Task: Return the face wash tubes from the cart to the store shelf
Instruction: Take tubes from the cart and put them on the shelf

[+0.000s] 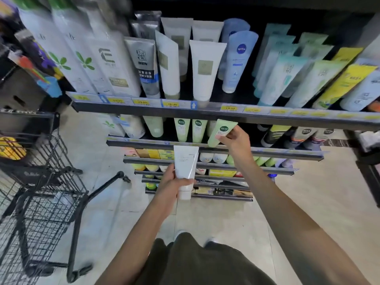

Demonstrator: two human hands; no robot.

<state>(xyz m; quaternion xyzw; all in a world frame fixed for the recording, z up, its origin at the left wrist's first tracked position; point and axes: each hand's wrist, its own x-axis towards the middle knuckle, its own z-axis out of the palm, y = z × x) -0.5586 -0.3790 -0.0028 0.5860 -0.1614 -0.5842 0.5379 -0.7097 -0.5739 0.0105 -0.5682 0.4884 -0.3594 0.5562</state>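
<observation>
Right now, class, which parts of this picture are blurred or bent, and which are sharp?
Head view: top-left white tubes smear with motion blur; shelf edge bows from the wide lens; white tube in the left hand and green tube in the right hand stay fairly sharp.

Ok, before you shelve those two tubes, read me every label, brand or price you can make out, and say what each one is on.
"NIVEA": blue tube, top shelf.
"MEN": grey tube, top shelf; the Chinese lines below it are too blurred to read.
"E" logo: white tube, top shelf.
"29.00": yellow price tag on the top shelf rail.
Unreadable: other price tags, the pale green tube in the right hand, the white tube in the left hand.
</observation>
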